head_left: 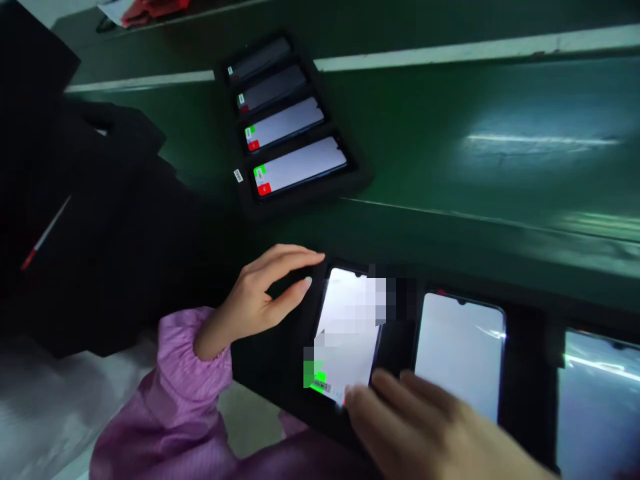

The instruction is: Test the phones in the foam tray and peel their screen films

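A smartphone (350,333) with a lit, mostly white screen lies in a dark tray in front of me, a green patch at its lower left corner; part of it is pixelated. Just left of it is my left hand (263,290), thumb and fingers apart, holding nothing. Over the phone's lower right end hovers my right hand (425,427), smeared by motion; whether it touches or holds anything is unclear. To the right lies a second lit phone (460,353), its lower part behind my right hand. A third phone (600,407) sits at the right edge.
Farther back, a black tray (360,175) on the green conveyor-like surface (410,133) bears several phones, two brightly lit and two dim. A small white label (238,175) is on its near left side. Dark shapes fill the left, with a red-tipped white stick (47,230).
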Demonstrator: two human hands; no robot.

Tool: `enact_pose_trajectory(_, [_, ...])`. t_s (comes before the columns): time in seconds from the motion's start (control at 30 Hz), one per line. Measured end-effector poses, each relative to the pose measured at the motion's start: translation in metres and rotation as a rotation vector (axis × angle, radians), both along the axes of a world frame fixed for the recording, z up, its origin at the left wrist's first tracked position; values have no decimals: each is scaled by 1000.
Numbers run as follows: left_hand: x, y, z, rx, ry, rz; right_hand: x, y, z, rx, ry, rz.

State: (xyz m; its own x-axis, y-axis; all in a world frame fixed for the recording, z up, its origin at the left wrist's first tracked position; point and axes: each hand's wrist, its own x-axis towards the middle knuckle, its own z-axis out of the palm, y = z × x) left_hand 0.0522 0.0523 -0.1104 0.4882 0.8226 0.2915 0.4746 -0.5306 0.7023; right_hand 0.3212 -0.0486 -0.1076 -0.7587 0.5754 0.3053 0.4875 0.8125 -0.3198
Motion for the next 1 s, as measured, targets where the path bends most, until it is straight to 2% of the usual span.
enact_pose_trajectory(0.07, [-3,-22,-8,-99,-30,112,6,30,-2,-174,120,-22])
enact_pose_trajectory(0.17, [-16,-70,-15,-270,-12,149,20,76,-2,-606,375,-355])
enact_pose_trajectory(0.23, [-24,-104,-19,-341,67,143,28,94,0,-778,526,-556])
enact_pose_trajectory(0.27, [-26,-119,-22,-355,116,139,30,99,2,-811,584,-612])
enact_pose_trajectory(0.33, [-25,-141,-30,-318,191,162,32,99,4,-819,647,-668])
enact_pose_trajectory(0.4, [-20,-153,-41,-219,209,201,31,93,4,-814,663,-676])
enact_pose_trajectory(0.53, [-15,-153,-55,-63,182,218,27,80,3,-742,637,-670])
enact_pose_trajectory(0.7, [-15,-147,-47,-50,223,138,24,67,1,-679,576,-667])
enact_pose_trajectory(0.83, [-9,-150,-38,63,328,30,19,58,-4,-646,574,-660])
enact_pose_trajectory(0.9, [-9,-154,-37,131,341,8,19,49,-4,-637,548,-600])
enact_pose_trajectory(1.0, [-15,-164,-40,163,227,101,29,19,5,-667,387,-354])
